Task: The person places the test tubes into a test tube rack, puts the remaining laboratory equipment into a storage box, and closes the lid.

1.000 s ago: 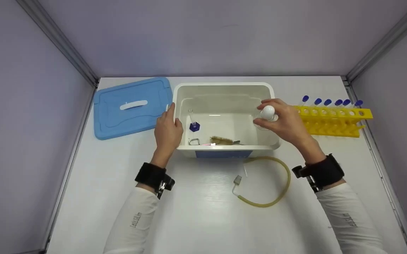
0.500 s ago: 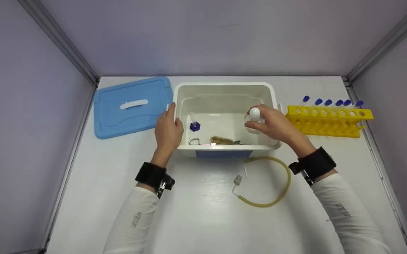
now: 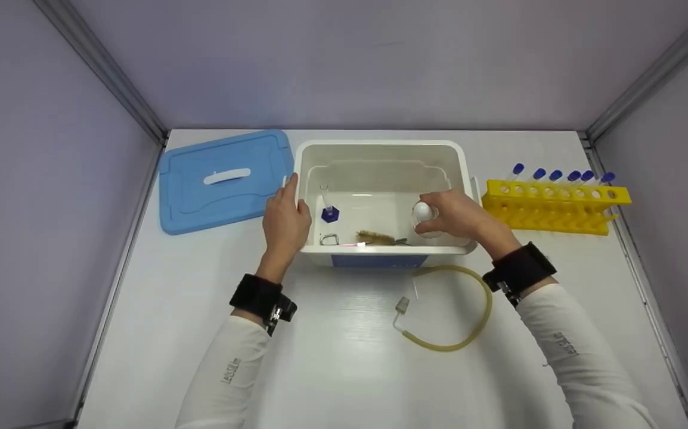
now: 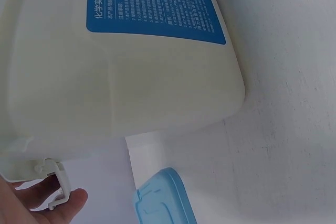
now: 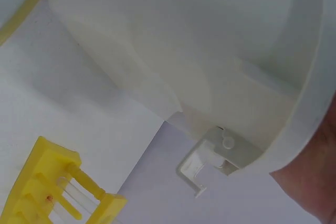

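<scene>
The white storage box [image 3: 380,250] stands at the back middle, its top uncovered. At its left rim, my left hand [image 3: 284,221] holds the box by the side; the left wrist view shows its fingers around the white latch [image 4: 62,184]. My right hand [image 3: 457,214] reaches inside at the right, pinching a clear glass alcohol lamp by its rounded white cap [image 3: 422,211]. The lamp's glass body [image 3: 428,231] is low in the box, partly covered by the fingers. In the right wrist view the box wall hides the lamp and most of the hand.
Inside the box lie a measuring cylinder with a purple base [image 3: 330,214], a bristle brush [image 3: 375,238] and a metal clip [image 3: 329,239]. A blue lid [image 3: 225,202] is left; a yellow test-tube rack [image 3: 552,190] right. Yellow tubing [image 3: 487,304] with a stopper [image 3: 402,305] lies in front.
My right hand has carried the alcohol lamp from near the box's right rim leftward, then down and nearer me inside the box. My left hand has stayed at the left rim.
</scene>
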`<move>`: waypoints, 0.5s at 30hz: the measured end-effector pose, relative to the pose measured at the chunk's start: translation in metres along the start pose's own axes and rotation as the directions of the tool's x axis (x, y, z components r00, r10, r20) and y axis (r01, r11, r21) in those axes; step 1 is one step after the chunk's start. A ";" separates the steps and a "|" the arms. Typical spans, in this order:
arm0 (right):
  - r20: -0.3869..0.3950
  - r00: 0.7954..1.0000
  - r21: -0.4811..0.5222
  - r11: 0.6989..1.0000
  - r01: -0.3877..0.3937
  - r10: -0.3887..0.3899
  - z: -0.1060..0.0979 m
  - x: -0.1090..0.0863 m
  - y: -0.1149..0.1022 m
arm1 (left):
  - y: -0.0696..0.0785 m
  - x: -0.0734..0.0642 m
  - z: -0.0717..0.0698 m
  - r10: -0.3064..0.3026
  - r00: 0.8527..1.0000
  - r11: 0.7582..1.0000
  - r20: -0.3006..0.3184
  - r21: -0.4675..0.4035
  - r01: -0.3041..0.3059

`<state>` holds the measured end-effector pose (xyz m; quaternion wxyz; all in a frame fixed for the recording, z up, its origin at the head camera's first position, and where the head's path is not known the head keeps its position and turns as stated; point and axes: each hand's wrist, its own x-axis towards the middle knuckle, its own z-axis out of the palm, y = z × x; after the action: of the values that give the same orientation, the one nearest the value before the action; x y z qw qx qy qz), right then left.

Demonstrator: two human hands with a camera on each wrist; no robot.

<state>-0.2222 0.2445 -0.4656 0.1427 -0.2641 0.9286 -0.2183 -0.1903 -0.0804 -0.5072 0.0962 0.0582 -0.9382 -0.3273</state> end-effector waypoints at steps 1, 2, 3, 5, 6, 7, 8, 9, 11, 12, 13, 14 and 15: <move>0.002 1.000 -0.013 1.000 -0.004 0.004 0.000 0.000 0.000 | 0.000 0.000 0.000 0.000 1.000 1.000 0.001 -0.002 0.000; 0.003 1.000 -0.029 1.000 -0.007 0.007 0.000 0.001 0.001 | 0.001 0.000 0.000 -0.002 1.000 1.000 0.001 -0.005 0.002; 0.006 1.000 -0.048 0.999 -0.010 0.010 0.001 0.002 0.001 | 0.001 0.000 -0.001 -0.005 1.000 1.000 0.002 -0.008 0.005; 0.021 0.999 -0.089 0.996 -0.026 0.028 0.001 0.004 0.000 | 0.001 0.000 -0.001 -0.008 1.000 1.000 0.001 -0.006 0.008; 0.031 0.999 -0.106 0.994 -0.038 0.041 0.001 0.006 -0.001 | 0.001 0.000 -0.001 -0.009 1.000 1.000 0.002 -0.004 0.009; 0.043 0.998 -0.125 0.991 -0.047 0.053 0.002 0.007 -0.001 | 0.001 0.000 -0.001 -0.009 1.000 1.000 0.004 -0.004 0.009; 0.057 0.996 -0.139 0.989 -0.059 0.068 0.003 0.008 -0.001 | 0.001 0.001 -0.001 -0.009 1.000 1.000 0.005 -0.003 0.009; 0.070 0.994 -0.149 0.986 -0.073 0.085 0.004 0.009 -0.002 | 0.001 0.001 0.000 -0.009 1.000 1.000 0.007 -0.001 0.009; 0.089 0.990 -0.171 0.981 -0.090 0.106 0.005 0.011 -0.002 | 0.001 0.001 0.000 -0.008 1.000 1.000 0.008 0.001 0.008; 0.097 0.989 -0.183 0.979 -0.091 0.110 0.006 0.013 -0.002 | 0.001 0.001 0.000 -0.010 1.000 1.000 0.007 0.000 0.010; 0.103 0.989 -0.198 0.976 -0.086 0.108 0.007 0.014 -0.002 | 0.001 0.000 0.000 -0.012 1.000 1.000 0.005 -0.002 0.012; 0.110 0.988 -0.209 0.975 -0.080 0.105 0.008 0.016 -0.001 | 0.001 0.000 0.001 -0.012 1.000 1.000 0.001 -0.002 0.012; 0.117 0.988 -0.227 0.971 -0.073 0.101 0.008 0.017 0.000 | 0.002 0.000 0.001 -0.013 1.000 1.000 0.001 -0.003 0.013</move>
<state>-0.2331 0.2322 -0.4754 0.1811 -0.2508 0.9467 -0.0896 -0.1906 -0.0787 -0.5066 0.0938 0.0642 -0.9373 -0.3295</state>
